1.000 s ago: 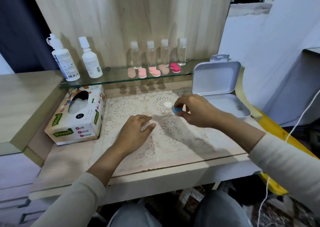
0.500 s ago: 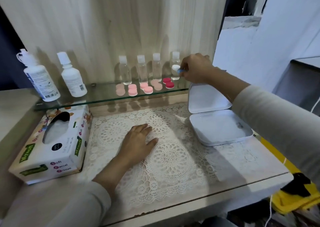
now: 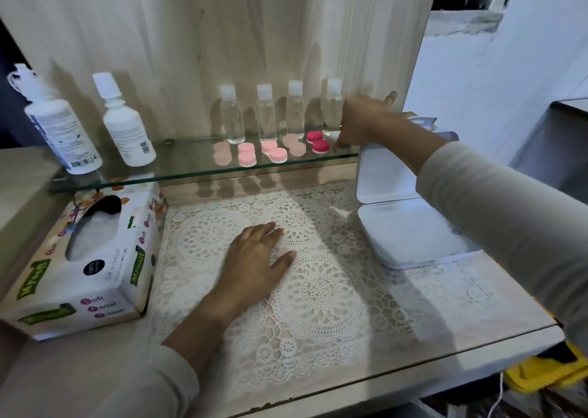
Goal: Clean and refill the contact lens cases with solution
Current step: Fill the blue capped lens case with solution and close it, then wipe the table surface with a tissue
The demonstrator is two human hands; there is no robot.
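5 pink-lidded lens cases (image 3: 274, 150) line the glass shelf (image 3: 184, 159); left hand (image 3: 254, 258) flat, right hand (image 3: 362, 121) grip unclear.

The table (image 3: 477, 309) carries a white lace mat (image 3: 321, 309) over most of its top. A tissue box (image 3: 95, 277) lies at the mat's left edge, and an open white box (image 3: 413, 236) sits at the right, its lid upright. The left hand (image 3: 254, 258) rests flat on the mat. Above the table's back edge runs a glass shelf (image 3: 178, 166). It holds two white bottles (image 3: 127, 131) at the left, four small clear bottles (image 3: 265, 115) in a row, and pink and magenta contact lens cases (image 3: 246, 154) just in front of them.
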